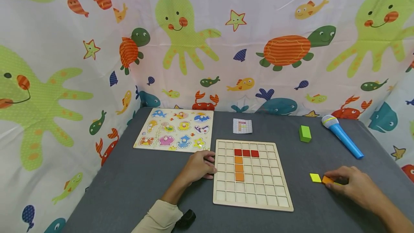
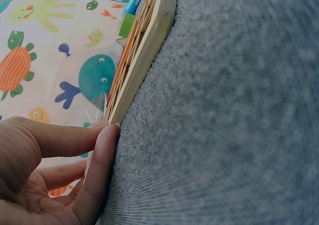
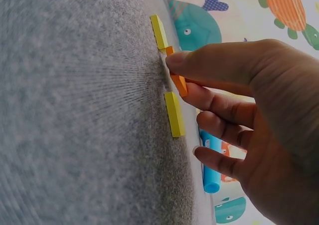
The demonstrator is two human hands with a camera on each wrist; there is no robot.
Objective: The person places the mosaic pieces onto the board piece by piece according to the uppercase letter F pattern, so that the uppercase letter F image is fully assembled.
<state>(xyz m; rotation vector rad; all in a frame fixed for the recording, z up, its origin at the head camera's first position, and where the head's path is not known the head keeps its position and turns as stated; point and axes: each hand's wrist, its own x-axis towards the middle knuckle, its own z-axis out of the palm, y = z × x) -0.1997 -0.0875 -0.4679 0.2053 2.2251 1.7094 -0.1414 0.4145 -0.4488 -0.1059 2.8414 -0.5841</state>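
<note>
Head view, and we pick it up at the far left: a sea-creature puzzle board (image 1: 143, 132) lies flat on the grey table (image 1: 129, 190). Moving right, we reach the left hand (image 1: 198, 166), its grip narrow, thumb and finger pinching the left edge of a wooden grid board (image 1: 260, 188); the left wrist view gives us those fingertips right at the wood, low against the table. On that grid we count 3 red tiles (image 1: 246, 153) in a row and 3 orange tiles (image 1: 239, 168) running down from beneath the leftmost red. Just beyond the far edge, a small printed card (image 1: 242, 126). On we go, past a green block (image 1: 304, 133) to a yellow tile (image 1: 315, 178) lying flat, and just beside it a loose orange tile (image 1: 327, 179), tilted. Behind these lies a blue microphone (image 1: 344, 138). Rightmost, the right hand (image 1: 357, 186), and its grip has that loose orange tile between thumb and finger! The right wrist view shows us a 2nd yellow tile (image 3: 174, 114) on its other side; whether the held piece touches the table, we can't tell.
</note>
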